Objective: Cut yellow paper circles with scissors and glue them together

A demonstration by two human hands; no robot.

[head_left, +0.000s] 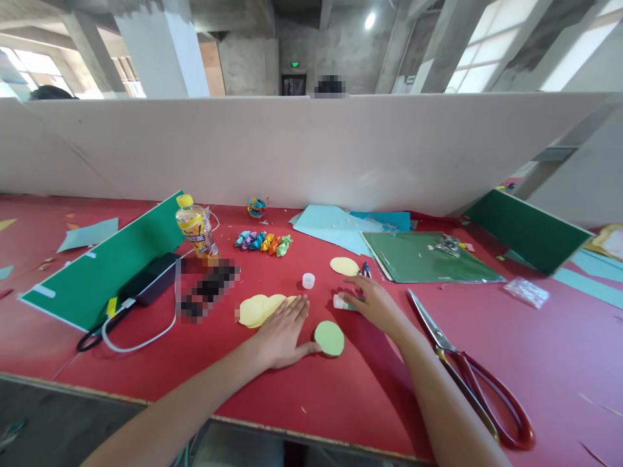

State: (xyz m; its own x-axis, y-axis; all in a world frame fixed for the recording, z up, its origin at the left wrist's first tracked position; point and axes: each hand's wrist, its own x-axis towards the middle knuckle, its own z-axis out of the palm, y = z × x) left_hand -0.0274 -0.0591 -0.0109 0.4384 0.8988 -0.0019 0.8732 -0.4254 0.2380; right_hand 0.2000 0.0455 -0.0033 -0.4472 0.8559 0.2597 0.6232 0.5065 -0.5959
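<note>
My left hand lies flat, its fingers resting on the right end of overlapping pale yellow paper cutouts. The thumb reaches to the left edge of light green paper circles. My right hand is low over the table with fingers apart, its thumb at a white-and-green glue stick that lies on its side. Whether the thumb presses on the stick I cannot tell. A small white cap stands between the hands. Beyond the right fingers lie a pale yellow oval and a dark blue tool, partly hidden.
Large red-handled scissors lie beside my right forearm. A green board and light blue paper lie farther back. On the left are a yellow-capped bottle, a black box with cables, and colourful twisted pieces.
</note>
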